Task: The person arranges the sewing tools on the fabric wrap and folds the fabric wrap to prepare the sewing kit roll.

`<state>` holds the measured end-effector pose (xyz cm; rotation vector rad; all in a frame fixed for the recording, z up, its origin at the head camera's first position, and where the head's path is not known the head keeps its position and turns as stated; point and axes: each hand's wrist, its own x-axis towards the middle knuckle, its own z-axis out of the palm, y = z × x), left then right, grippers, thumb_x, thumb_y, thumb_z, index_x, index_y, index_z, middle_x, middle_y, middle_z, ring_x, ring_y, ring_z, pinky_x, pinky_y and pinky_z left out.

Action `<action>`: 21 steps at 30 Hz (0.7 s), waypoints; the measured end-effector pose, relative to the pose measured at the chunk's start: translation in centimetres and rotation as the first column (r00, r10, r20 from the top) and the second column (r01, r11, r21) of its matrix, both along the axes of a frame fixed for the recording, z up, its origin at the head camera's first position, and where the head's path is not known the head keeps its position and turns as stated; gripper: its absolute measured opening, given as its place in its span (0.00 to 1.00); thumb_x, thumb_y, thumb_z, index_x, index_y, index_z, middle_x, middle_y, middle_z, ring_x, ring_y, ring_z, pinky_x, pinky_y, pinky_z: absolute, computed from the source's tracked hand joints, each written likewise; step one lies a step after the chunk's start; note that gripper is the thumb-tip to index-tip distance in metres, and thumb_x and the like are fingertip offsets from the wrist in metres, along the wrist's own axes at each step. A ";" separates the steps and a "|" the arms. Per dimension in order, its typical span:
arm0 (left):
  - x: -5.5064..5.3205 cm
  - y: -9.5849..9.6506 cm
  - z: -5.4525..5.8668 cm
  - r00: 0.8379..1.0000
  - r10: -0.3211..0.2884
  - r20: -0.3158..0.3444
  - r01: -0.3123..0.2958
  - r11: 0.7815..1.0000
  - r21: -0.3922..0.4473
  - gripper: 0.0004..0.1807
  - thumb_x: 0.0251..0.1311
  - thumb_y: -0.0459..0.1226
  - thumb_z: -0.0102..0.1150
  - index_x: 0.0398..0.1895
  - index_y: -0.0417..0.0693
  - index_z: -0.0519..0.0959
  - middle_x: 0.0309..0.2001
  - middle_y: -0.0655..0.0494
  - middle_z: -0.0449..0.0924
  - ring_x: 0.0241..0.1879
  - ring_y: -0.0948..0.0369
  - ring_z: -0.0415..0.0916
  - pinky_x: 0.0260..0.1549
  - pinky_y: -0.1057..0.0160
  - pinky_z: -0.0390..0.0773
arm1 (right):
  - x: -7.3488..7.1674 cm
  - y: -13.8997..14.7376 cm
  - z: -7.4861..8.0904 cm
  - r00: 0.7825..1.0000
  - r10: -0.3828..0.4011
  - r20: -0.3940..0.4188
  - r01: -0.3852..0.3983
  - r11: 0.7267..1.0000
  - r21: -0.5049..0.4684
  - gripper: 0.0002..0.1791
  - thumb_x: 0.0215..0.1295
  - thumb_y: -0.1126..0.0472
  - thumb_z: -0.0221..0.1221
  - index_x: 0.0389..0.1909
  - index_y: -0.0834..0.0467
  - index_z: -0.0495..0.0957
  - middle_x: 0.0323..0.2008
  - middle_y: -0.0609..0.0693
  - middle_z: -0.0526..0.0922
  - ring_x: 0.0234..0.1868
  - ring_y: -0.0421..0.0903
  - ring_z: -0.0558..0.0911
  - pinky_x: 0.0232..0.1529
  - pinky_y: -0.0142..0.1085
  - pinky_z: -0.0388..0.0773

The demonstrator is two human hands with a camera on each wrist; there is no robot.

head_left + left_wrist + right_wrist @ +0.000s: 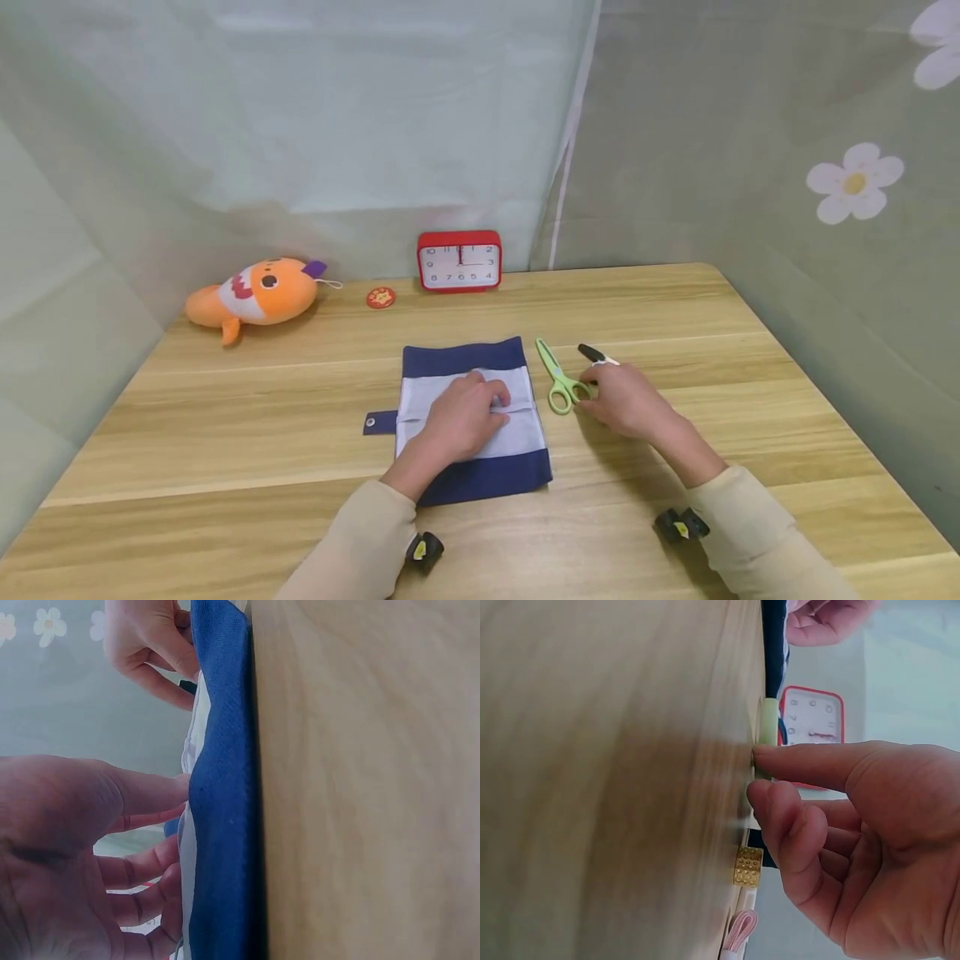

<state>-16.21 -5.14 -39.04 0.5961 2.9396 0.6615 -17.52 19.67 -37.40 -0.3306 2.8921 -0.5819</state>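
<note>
Here, green scissors (556, 372) beside an opened pouch (519, 429) are pinched at one handle (573, 384) by the right hand (625, 400); the pouch is touched by the loosely bent left hand (465, 415), and is best kept flat, the handle firmly gripped.

From head height, one camera looks forward and down across the table (225, 467); two wrist views, sideways, low and close, face the case's (221, 787) edge, left, and, past the right hand (885, 825), the clock (814, 712), which the head view shares.
</note>
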 end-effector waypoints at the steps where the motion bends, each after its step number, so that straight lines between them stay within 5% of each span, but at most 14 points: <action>1: 0.0 0.0 0.0 1.000 0.002 0.002 -0.002 1.000 -0.005 0.07 0.65 0.38 0.71 0.45 0.51 0.87 0.41 0.49 0.81 0.44 0.52 0.78 0.45 0.50 0.81 | 0.0 0.0 0.0 1.000 0.004 -0.002 -0.004 1.000 -0.002 0.22 0.66 0.60 0.70 0.58 0.65 0.83 0.34 0.54 0.85 0.20 0.42 0.75 0.22 0.34 0.72; 12: -0.2 -0.1 -0.2 1.000 -0.005 0.002 0.005 1.000 -0.009 0.06 0.66 0.39 0.71 0.43 0.53 0.86 0.40 0.51 0.81 0.42 0.54 0.77 0.43 0.52 0.81 | -0.1 -0.3 0.0 1.000 -0.003 -0.027 0.003 1.000 -0.003 0.20 0.64 0.60 0.70 0.54 0.66 0.83 0.37 0.55 0.85 0.24 0.44 0.76 0.24 0.35 0.73; 21: -0.4 -0.1 -0.1 1.000 0.006 0.021 -0.005 0.999 -0.040 0.04 0.66 0.39 0.70 0.43 0.56 0.86 0.41 0.52 0.81 0.41 0.56 0.77 0.40 0.53 0.81 | 0.2 -0.1 0.2 0.997 -0.066 0.043 0.071 0.988 -0.137 0.25 0.64 0.60 0.68 0.59 0.66 0.78 0.25 0.51 0.83 0.17 0.43 0.80 0.19 0.34 0.75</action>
